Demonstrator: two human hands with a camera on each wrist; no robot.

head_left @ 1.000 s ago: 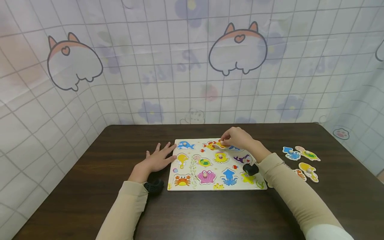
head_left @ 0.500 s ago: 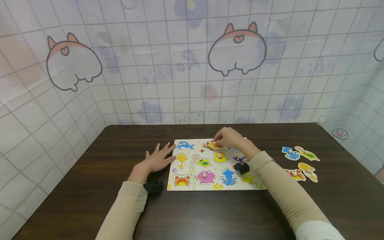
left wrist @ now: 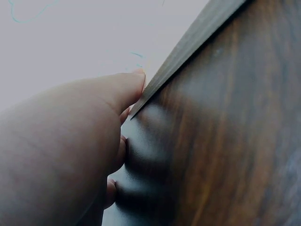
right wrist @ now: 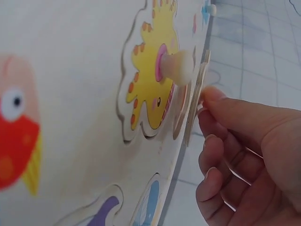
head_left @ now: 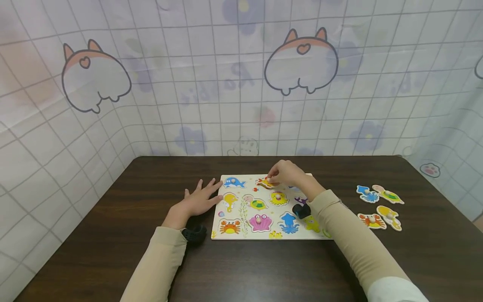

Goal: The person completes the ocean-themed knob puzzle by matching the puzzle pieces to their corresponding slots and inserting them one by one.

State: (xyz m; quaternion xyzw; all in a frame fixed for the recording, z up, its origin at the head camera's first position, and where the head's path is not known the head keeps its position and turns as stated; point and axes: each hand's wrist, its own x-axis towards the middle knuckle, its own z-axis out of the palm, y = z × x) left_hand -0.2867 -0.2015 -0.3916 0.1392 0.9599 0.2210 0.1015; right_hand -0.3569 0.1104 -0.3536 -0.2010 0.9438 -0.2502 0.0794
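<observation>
A white wooden peg puzzle board (head_left: 274,216) with sea-animal shapes lies on the table. My right hand (head_left: 288,173) pinches a yellow-and-red fish puzzle piece (head_left: 267,183) over the board's upper middle. In the right wrist view the piece (right wrist: 195,103) appears edge-on at the thumb and fingertips, just beyond the knobbed octopus piece (right wrist: 141,94); its knob is hidden. Whether it sits in its recess I cannot tell. My left hand (head_left: 196,204) lies flat with spread fingers at the board's left edge. Its thumb (left wrist: 124,89) touches that edge in the left wrist view.
Right of the board lie loose pieces: a blue squid (head_left: 367,194), a turtle (head_left: 388,194), a crab (head_left: 372,220) and a yellow seahorse (head_left: 389,217). A whale piece (head_left: 233,182) and a shell piece (head_left: 260,222) sit in the board. Grid-patterned cloth (head_left: 211,117) hangs behind the table.
My right hand has shifted left with the fish piece, from near the upper right recess to the fish picture, and has stayed there over the last half second. The left hand keeps its place.
</observation>
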